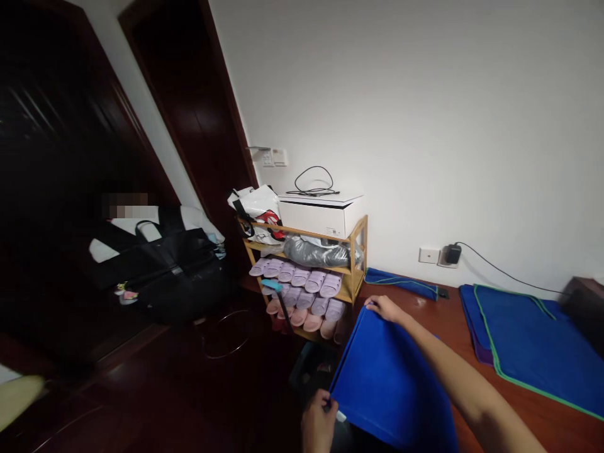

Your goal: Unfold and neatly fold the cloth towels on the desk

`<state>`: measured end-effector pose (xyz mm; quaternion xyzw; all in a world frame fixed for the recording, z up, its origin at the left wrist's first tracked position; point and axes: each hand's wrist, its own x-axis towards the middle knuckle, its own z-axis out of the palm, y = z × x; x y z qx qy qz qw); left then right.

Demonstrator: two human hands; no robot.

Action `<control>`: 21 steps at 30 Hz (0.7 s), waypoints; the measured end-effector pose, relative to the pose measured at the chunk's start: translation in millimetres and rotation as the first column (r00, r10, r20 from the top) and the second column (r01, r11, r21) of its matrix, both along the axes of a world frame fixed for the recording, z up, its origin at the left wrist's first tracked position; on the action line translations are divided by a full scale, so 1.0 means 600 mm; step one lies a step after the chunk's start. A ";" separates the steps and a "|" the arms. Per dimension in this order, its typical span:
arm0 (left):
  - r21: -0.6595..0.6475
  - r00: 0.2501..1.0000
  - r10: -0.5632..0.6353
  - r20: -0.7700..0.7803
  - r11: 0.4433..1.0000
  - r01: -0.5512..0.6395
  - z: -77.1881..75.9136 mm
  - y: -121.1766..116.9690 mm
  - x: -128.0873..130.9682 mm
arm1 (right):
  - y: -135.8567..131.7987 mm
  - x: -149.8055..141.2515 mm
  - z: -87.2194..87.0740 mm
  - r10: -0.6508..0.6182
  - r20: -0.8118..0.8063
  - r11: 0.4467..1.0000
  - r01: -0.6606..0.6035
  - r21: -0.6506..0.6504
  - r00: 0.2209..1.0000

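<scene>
A blue cloth (391, 377) hangs stretched between my two hands, beside the table edge. My left hand (319, 420) pinches its lower left corner, where a small white tag (340, 416) shows. Farther forward, my right hand (384, 308) is closed on the upper corner of the same cloth. The cloth's lower part runs out of the picture at the bottom.
On the reddish-brown table (453, 327) lie a folded blue cloth (401, 282) and green-edged blue cloths (542, 340). A wooden rack (353, 290) holds several slippers (302, 277) and a white box (316, 217). A dark bin (302, 371) stands below. Black bag (179, 270) at left.
</scene>
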<state>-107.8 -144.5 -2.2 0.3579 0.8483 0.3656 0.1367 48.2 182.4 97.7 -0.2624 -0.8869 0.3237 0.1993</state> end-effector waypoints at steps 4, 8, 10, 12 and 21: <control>0.065 0.999 -0.043 -0.022 0.997 0.045 0.077 0.014 0.000 | -0.016 0.105 0.076 -0.022 -0.079 1.000 0.023 0.003 0.997; 0.331 0.993 -0.113 0.032 0.939 0.097 0.179 0.057 -0.005 | -0.045 0.231 0.161 -0.128 -0.256 0.992 0.127 -0.023 0.958; 0.479 0.981 -0.191 0.046 0.866 0.146 0.242 0.081 -0.004 | -0.068 0.290 0.202 -0.209 -0.349 0.977 0.207 -0.044 0.913; 0.584 0.962 -0.272 0.023 0.785 0.208 0.307 0.100 0.002 | -0.095 0.339 0.237 -0.282 -0.427 0.958 0.277 -0.076 0.859; 0.815 0.903 -0.430 -0.001 0.522 0.250 0.495 0.168 0.055 | -0.226 0.435 0.292 -0.454 -0.668 0.854 0.501 -0.138 0.590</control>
